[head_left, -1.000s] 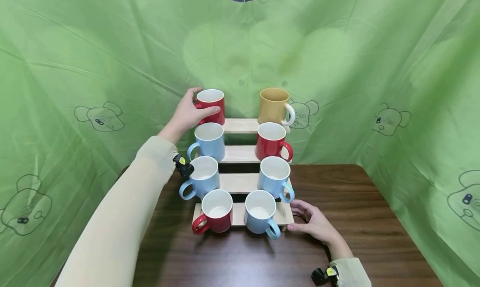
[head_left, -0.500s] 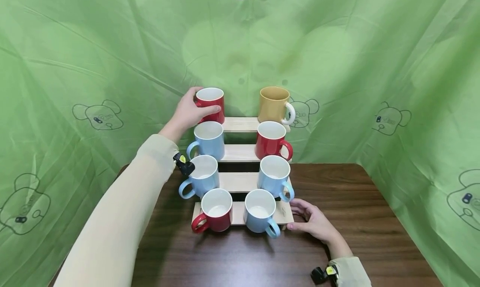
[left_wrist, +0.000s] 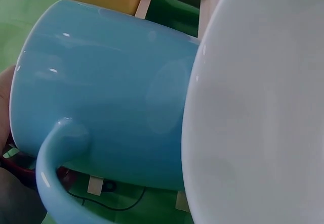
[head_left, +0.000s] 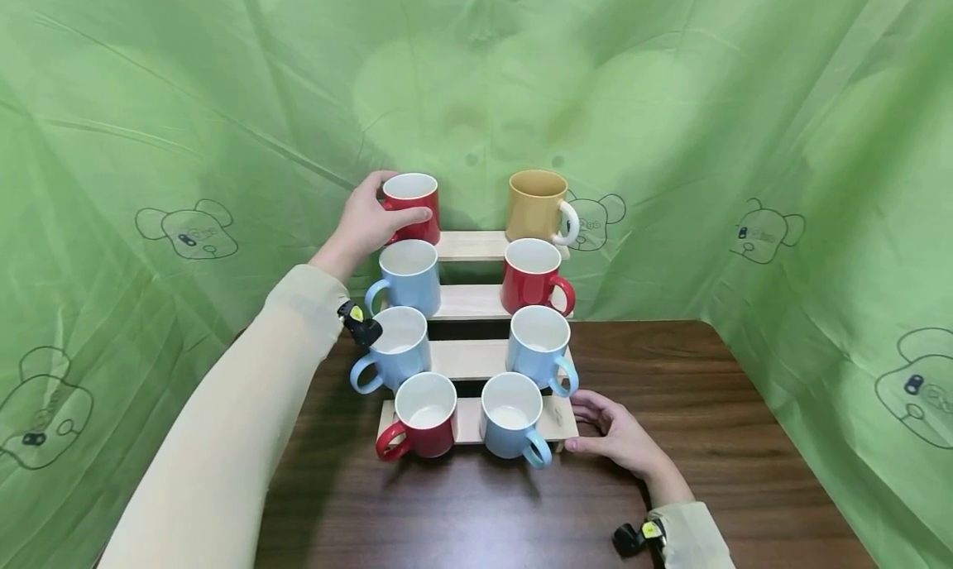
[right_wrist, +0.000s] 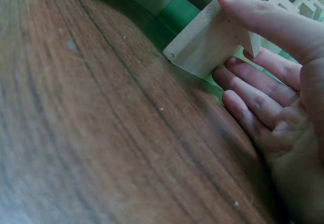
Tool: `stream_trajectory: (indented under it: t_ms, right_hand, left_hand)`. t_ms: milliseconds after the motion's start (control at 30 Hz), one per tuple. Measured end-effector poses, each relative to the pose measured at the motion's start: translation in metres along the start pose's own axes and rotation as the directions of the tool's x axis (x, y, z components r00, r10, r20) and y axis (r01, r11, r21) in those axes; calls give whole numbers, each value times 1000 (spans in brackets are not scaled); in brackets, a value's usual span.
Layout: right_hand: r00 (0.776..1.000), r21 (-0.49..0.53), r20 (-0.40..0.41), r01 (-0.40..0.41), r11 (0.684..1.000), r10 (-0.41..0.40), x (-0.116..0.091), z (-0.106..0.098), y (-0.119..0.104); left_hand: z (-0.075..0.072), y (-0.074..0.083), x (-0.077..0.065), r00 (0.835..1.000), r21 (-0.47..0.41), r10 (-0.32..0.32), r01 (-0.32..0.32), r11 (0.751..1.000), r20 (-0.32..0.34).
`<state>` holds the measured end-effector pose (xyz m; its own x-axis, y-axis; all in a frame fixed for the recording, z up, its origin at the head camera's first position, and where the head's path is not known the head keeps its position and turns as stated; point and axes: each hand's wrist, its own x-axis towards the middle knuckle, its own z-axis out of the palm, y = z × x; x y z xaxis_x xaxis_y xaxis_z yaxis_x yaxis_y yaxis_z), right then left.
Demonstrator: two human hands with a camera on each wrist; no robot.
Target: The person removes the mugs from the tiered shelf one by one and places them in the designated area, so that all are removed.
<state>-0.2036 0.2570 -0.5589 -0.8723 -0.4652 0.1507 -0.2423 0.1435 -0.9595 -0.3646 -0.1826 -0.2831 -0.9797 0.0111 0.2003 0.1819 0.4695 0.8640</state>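
Observation:
My left hand (head_left: 363, 220) grips a red mug (head_left: 420, 232) with a white inside on the top tier of a stepped wooden rack (head_left: 471, 360), thumb across its front. In the left wrist view, a light blue mug (left_wrist: 111, 92) and the white inside of another mug (left_wrist: 253, 113) hide most of that grip. Down at the lowest tier, my right hand (head_left: 625, 442) holds the rack's right end. The right wrist view has its thumb (right_wrist: 253, 11) on the end of the board (right_wrist: 202, 47) and the other fingers behind and below it.
A yellow mug (head_left: 532, 215) with a white handle stands top right. Below, a red mug (head_left: 524, 289) and several light blue mugs (head_left: 419, 293) fill the tiers, with another red mug (head_left: 441, 438) at bottom left. Green cloth (head_left: 670, 139) surrounds the dark wooden table (head_left: 670, 354).
Both hands keep their places on the mug and the rack. Only the head view has shifted slightly, so everything sits a little further left in it.

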Motion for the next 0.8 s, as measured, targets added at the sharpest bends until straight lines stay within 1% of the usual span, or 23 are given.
stream_trajectory:
  t_ms: [233,400,467,567,700,800]
  right_hand:
    - [1000,2,-1,-20,1000,20,0,-1,-2]
    - [1000,1,5,-22,1000,22,-2,-1,-3]
    - [1000,2,7,-23,1000,23,-2,-2,-3]
    - [1000,19,8,-16,1000,16,-2,-2,-2]
    - [1000,42,15,9,999,-10,-2,-2,0]
    - [1000,54,17,16,998,-17,-2,-2,2]
  left_hand:
    - [2,0,-1,1000,-5,6,-6,1000,-11]
    - [1,3,-3,1000,-51,-17,16,999,-19]
    - [-1,5,-5,1000,-70,-17,16,997,-26]
    - [-5,8,-7,999,-86,12,-16,996,-41]
    - [-11,10,-9,996,-71,68,-73,995,-60]
    - [-15,11,-10,994,-59,92,-96,994,-67]
